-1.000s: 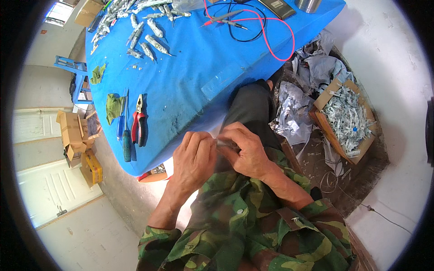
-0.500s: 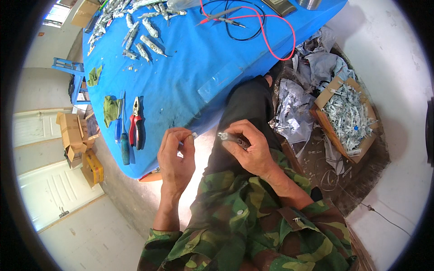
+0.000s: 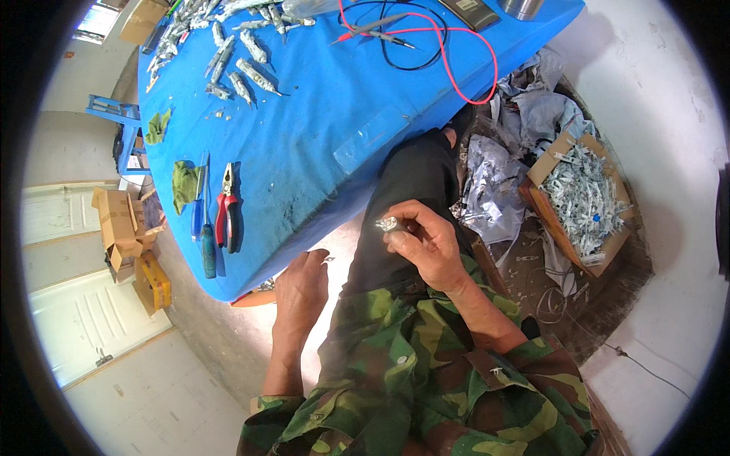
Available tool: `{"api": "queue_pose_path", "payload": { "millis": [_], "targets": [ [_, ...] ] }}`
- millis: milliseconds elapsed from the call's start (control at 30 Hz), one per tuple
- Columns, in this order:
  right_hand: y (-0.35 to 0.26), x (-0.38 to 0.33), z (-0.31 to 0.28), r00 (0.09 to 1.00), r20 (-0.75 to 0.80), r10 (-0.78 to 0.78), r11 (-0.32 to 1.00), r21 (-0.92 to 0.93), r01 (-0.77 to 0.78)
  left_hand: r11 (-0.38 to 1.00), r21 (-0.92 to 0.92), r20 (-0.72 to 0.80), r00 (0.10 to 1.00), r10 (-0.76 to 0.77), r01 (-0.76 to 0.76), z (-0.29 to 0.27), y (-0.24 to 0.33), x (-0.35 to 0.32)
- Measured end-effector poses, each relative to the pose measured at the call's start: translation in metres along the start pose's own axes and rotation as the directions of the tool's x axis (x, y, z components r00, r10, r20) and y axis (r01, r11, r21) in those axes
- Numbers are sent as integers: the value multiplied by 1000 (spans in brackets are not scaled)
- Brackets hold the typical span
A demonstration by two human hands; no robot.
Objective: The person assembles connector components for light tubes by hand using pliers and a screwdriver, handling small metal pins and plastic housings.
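Right hand (image 3: 426, 247) has its grip pinched on a small silvery part (image 3: 386, 224), held over the lap just off the blue surface (image 3: 342, 114). Left hand (image 3: 303, 289) looks loosely curled, can't tell if it's holding anything. Looks like mid-inspection; next move needs both hands together.

One fisheye view, worn on the head, looking steeply down: lap and hands close below, blue table (image 3: 342, 129) ahead, floor bending away around the rim.
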State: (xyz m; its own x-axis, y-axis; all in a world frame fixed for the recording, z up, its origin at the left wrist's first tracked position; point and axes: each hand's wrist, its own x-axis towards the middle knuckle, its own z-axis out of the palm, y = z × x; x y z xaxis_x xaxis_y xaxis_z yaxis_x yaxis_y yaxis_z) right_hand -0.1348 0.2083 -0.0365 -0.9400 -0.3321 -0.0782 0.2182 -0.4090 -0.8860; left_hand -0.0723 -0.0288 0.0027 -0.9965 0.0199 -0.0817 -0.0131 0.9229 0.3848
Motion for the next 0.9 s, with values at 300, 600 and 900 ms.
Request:
{"api": "queue_pose_path", "payload": {
  "millis": [300, 600, 900],
  "targets": [
    [1, 2, -4, 1000, 27, 14, 967, 254, -20, 945, -324, -49, 997, -51, 33, -5, 34, 8],
    [0, -3, 2, 991, 80, 110, 911, 391, -132, 849, -496, -268, 962, 49, -182, -7, 80, 33],
    [9, -3, 3, 976, 172, 131, 929, 323, -181, 841, -494, -246, 963, 108, -220, -18, 73, 42]
  ]
}}
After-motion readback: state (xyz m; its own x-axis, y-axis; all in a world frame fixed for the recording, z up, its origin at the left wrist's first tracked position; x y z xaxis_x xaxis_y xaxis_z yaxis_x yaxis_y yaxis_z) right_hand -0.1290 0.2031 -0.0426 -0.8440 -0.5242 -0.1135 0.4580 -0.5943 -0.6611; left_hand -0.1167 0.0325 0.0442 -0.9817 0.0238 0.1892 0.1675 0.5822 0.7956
